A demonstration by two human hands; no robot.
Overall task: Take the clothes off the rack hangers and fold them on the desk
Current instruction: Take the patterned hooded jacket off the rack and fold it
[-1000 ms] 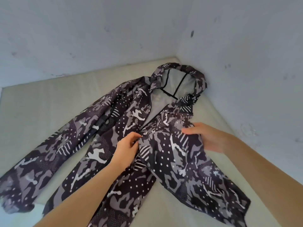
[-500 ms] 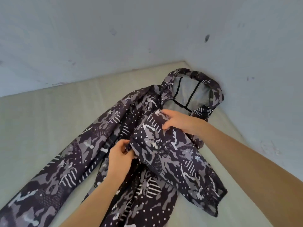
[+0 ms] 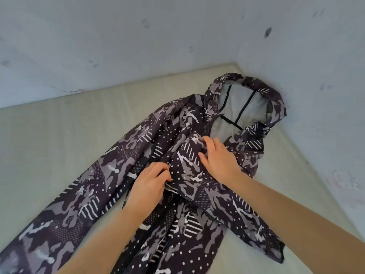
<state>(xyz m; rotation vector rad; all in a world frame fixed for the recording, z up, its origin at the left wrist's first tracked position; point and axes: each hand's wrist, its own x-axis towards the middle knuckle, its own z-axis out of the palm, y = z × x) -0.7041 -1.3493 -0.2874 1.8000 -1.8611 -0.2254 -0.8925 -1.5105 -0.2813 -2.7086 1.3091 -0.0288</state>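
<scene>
Two bare hands work on a dark camouflage-print hooded jacket point(image 3: 197, 175) spread across a pale bench point(image 3: 59, 145), its hood point(image 3: 246, 99) toward the corner of the walls point(image 3: 296, 56). Below the hood, the right hand point(image 3: 217, 159) lies on the jacket's chest, fingers curled into the fabric. Just left of it, the left hand point(image 3: 150, 184) pinches the front edge.

One camouflage jacket point(image 3: 197, 175), one desk point(image 3: 59, 155), two hands: left point(image 3: 148, 184), right point(image 3: 217, 161)
</scene>
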